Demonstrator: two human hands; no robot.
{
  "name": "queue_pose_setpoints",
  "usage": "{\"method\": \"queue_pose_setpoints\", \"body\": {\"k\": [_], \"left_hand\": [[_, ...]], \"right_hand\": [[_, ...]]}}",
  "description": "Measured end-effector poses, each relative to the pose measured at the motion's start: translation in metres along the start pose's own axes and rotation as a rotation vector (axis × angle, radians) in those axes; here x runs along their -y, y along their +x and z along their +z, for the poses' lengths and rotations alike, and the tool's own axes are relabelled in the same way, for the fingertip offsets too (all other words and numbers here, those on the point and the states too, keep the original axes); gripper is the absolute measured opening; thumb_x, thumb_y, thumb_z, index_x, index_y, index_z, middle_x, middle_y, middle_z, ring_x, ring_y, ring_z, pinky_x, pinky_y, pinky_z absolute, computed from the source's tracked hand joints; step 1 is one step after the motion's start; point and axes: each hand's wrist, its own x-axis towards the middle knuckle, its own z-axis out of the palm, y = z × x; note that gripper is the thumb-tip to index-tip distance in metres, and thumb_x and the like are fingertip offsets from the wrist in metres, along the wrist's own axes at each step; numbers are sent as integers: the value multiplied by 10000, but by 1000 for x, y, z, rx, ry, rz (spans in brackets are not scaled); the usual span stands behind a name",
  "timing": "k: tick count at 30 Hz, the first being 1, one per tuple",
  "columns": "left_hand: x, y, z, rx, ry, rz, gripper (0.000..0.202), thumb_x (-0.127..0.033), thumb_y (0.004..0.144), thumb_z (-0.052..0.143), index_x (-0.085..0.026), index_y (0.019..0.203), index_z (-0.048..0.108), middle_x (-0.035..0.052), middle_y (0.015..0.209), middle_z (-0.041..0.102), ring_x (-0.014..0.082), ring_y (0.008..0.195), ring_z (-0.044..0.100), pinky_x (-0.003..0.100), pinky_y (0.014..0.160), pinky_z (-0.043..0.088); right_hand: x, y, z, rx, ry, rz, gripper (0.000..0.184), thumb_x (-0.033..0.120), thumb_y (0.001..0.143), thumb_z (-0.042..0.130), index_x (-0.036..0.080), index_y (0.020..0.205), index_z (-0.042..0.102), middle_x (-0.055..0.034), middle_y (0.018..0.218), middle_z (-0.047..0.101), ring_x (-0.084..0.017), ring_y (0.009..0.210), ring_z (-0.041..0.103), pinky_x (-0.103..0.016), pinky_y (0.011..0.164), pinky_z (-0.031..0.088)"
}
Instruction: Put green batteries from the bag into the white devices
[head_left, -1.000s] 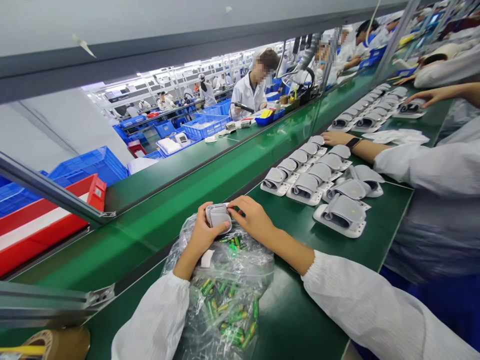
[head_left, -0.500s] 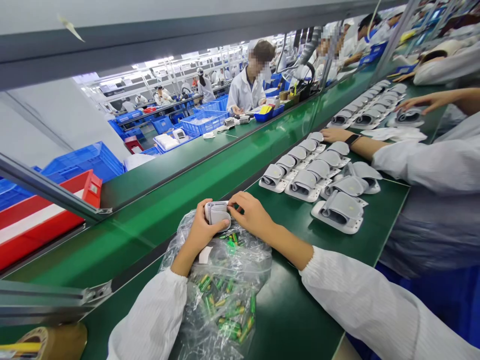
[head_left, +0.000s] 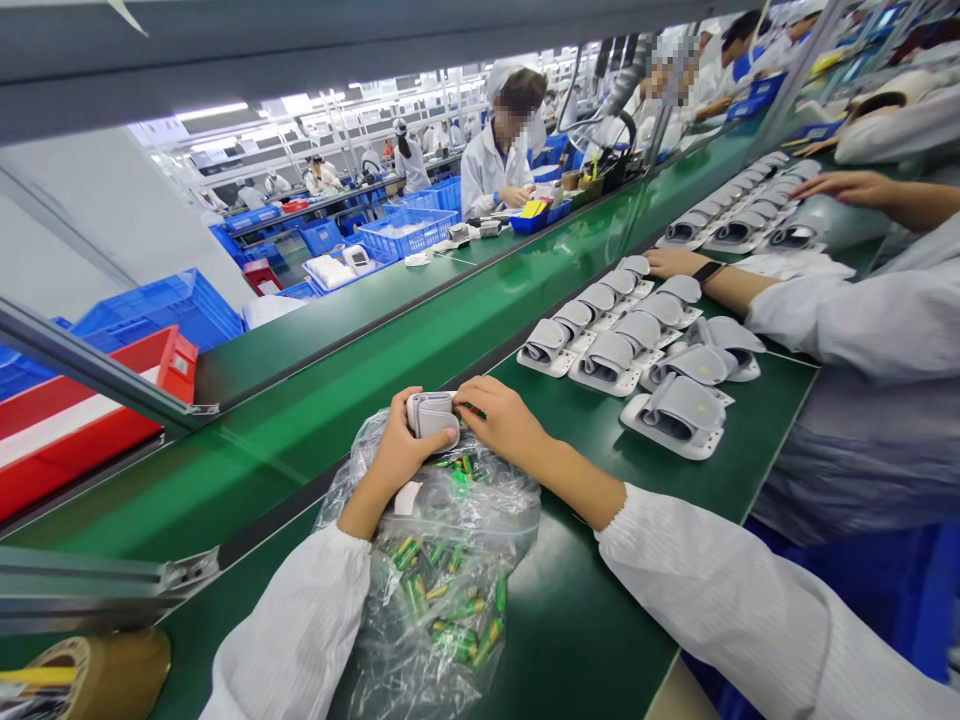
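My left hand (head_left: 399,445) is wrapped round a wrist blood pressure monitor (head_left: 433,420) with a rolled grey cuff, its thumb pressed over the front. My right hand (head_left: 504,422) has its thumb and forefinger pinched together at the monitor's right edge. Whatever sits between those fingertips is too small to make out. Under both hands lies a clear plastic bag (head_left: 480,535) spread on the green bench. Several green and gold batteries (head_left: 461,640) show through it, and a few more batteries (head_left: 463,468) lie near its mouth, just below the monitor.
Rows of similar cuffed monitors (head_left: 607,355) stand to my right, beside a co-worker's hand (head_left: 675,263). That person's other hand (head_left: 851,187) is above farther units (head_left: 795,235). A green conveyor belt (head_left: 375,375) runs past. A tape roll (head_left: 112,670) and red bin (head_left: 112,400) are left.
My hands keep nearly the same hold on the monitor. The view has shifted slightly. The co-worker's far hand has risen a little off the unit beneath it.
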Motion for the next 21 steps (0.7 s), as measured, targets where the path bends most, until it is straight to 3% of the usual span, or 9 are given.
{"method": "queue_pose_setpoints", "body": {"k": [6, 13, 17, 21], "left_hand": [[1, -1, 0, 10, 20, 7, 892, -423, 623, 964, -246, 1359, 491, 71, 1211, 643, 253, 1060, 665, 378, 949, 540], [2, 2, 0, -15, 20, 8, 843, -411, 623, 964, -236, 1321, 524, 63, 1163, 642, 250, 1029, 657, 376, 929, 538], [3, 3, 1, -21, 8, 11, 843, -401, 604, 969, -239, 1310, 538, 60, 1162, 643, 245, 1035, 651, 374, 953, 526], [3, 3, 1, -24, 16, 19, 841, -419, 606, 968, -241, 1308, 541, 68, 1187, 644, 243, 1041, 646, 352, 930, 527]], "right_hand": [[11, 2, -8, 122, -102, 72, 363, 151, 1024, 500, 207, 1369, 598, -85, 1161, 743, -227, 962, 703, -309, 762, 487], [27, 8, -10, 244, -409, 130, 342, 208, 1063, 463, 229, 1367, 619, -97, 1093, 738, -200, 725, 669, -303, 585, 345], [18, 7, -8, 168, -304, 128, 289, 228, 1064, 489, 228, 1315, 634, -90, 1147, 741, -218, 877, 700, -294, 649, 401], [13, 5, -1, -2, -86, 248, 188, 182, 976, 598, 226, 1147, 663, -44, 1042, 757, -211, 905, 691, -294, 717, 448]]}}
